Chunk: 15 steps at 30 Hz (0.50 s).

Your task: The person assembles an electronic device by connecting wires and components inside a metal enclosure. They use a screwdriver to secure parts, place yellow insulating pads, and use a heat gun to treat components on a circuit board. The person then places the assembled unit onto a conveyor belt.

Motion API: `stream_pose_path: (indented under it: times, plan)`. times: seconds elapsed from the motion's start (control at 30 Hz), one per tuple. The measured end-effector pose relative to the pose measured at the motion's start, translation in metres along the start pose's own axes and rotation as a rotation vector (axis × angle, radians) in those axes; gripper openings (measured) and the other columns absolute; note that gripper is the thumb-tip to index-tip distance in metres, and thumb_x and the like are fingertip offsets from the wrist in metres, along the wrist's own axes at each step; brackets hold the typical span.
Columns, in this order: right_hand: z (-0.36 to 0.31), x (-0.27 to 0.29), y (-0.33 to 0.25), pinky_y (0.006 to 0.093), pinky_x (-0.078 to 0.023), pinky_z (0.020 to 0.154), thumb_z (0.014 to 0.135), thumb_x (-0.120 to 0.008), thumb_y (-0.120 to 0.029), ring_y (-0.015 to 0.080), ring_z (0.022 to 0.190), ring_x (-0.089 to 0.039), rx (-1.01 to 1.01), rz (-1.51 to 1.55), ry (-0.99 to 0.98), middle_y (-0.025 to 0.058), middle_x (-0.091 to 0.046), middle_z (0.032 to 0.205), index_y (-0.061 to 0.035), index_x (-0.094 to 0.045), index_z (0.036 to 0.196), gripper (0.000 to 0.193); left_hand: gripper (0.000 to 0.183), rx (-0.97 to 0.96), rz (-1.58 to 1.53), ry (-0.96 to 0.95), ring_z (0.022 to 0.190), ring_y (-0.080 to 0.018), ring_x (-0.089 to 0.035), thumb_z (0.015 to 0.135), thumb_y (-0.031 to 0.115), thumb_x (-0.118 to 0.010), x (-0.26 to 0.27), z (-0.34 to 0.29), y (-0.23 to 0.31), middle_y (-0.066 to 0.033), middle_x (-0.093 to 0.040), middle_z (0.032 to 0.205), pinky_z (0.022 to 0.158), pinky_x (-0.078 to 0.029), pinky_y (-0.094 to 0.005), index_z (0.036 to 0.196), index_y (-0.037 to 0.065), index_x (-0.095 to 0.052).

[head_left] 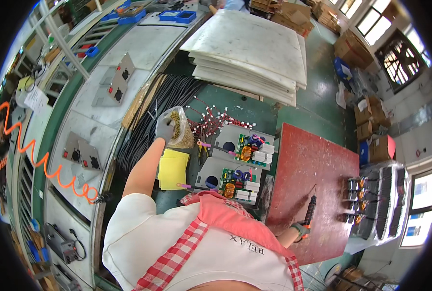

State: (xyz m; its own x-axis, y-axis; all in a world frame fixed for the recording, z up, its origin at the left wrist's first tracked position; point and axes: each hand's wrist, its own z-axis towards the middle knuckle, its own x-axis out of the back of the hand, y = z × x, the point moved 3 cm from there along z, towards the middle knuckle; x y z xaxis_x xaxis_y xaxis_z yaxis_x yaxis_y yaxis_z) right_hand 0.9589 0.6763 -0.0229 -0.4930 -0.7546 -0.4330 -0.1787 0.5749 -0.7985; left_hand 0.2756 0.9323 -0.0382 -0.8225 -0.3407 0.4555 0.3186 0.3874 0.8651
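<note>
My left hand (164,130), in a grey glove, reaches into the mouth of a clear plastic bag (183,139) of small brass-coloured screws. Its fingers look curled at the screws; whatever they pinch is hidden. Down at the right, my gloved right hand (301,230) grips a black and orange electric screwdriver (310,211) with a long thin bit, above a red board (318,160). Between my hands lie two grey metal plates, each bearing a green circuit board (247,150) (231,180) with copper coils and white blocks. Pliers (202,146) rest beside the bag.
Yellow sheets (173,169) lie below the bag. Black cables (153,111) and red-white wire leads (216,116) sit beyond. White boards (245,48) are stacked ahead. A conveyor with metal panels (114,85) and a coiled orange hose (29,150) runs left. Wrapped units (381,199) stand right.
</note>
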Motion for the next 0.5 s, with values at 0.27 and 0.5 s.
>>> stream_pose_path:
  times: [0.27, 0.5]
  plan:
    - [0.01, -0.118, -0.134, 0.0472, -0.051, 0.084, 0.091, -0.047, -0.031, 0.0242, 0.092, -0.06, 0.342, 0.408, -0.646, 0.0098, -0.063, 0.099, -0.0076, -0.055, 0.102, 0.028, 0.019, 0.3, -1.734, -0.466, 0.056, -0.0096, -0.044, 0.096, 0.017, -0.046, 0.016, -0.049, 0.05, -0.0066, -0.052, 0.077, 0.043, -0.037, -0.0189, 0.1, 0.001, -0.056]
    - [-0.223, -0.19, -0.174, 0.0406, -0.049, 0.079, 0.078, -0.037, -0.026, 0.0302, 0.083, -0.06, 0.22, 0.317, -1.418, 0.0172, -0.061, 0.073, 0.0006, -0.049, 0.057, 0.037, 0.024, 0.385, -1.442, -0.815, 0.047, -0.0075, -0.035, 0.096, 0.027, -0.048, -0.047, -0.124, 0.105, -0.0008, -0.044, 0.068, 0.035, -0.029, -0.0194, 0.086, 0.006, -0.056]
